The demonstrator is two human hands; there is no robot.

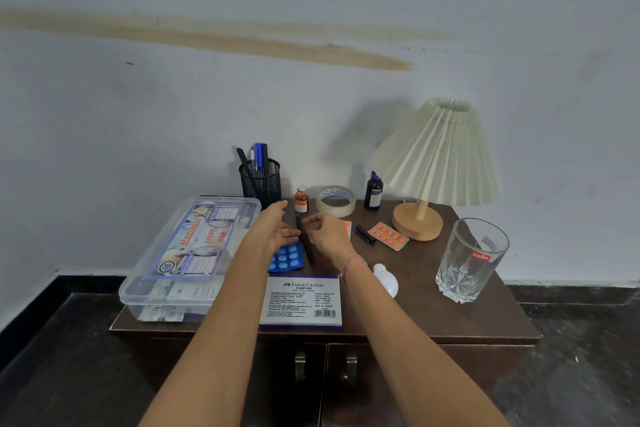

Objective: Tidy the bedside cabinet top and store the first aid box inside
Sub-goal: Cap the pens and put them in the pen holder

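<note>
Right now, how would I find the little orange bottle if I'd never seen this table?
Start at the cream pleated lamp on the cabinet's right and look left along the wall. Past the dark bottle and the tape roll stands the little orange bottle. It is the only upright orange thing; the other orange items are flat pill strips.

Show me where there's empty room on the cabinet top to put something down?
Bare wood shows at the front right, between the stamp pad box, the bulb and the glass. The middle, around both hands, is crowded with pills and pens.
</note>
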